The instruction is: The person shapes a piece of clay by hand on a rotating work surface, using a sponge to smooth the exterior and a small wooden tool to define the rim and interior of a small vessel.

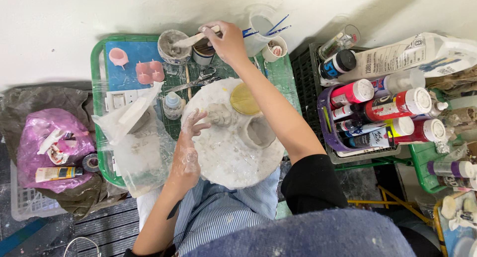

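My left hand (pixel 188 144), smeared with grey clay, rests on a white round turntable (pixel 223 157), its fingers touching a small lump of grey clay (pixel 219 114). Beside the lump stands a hollow grey clay cup form (pixel 258 132) and a yellow round sponge (pixel 244 99). My right hand (pixel 228 40) reaches to the far edge of the green table and holds a wooden tool (pixel 193 39) whose tip sits in a small clay-coated bowl (pixel 173 47) of grey slip.
A green table (pixel 97 78) carries a blue mat with pink moulds (pixel 149 72), scissors (pixel 196 81), a small bottle (pixel 173 104), cups with brushes (pixel 263 31) and a clear plastic bag (pixel 139 147). A crate of paint bottles (pixel 377 113) stands right. Bags lie left.
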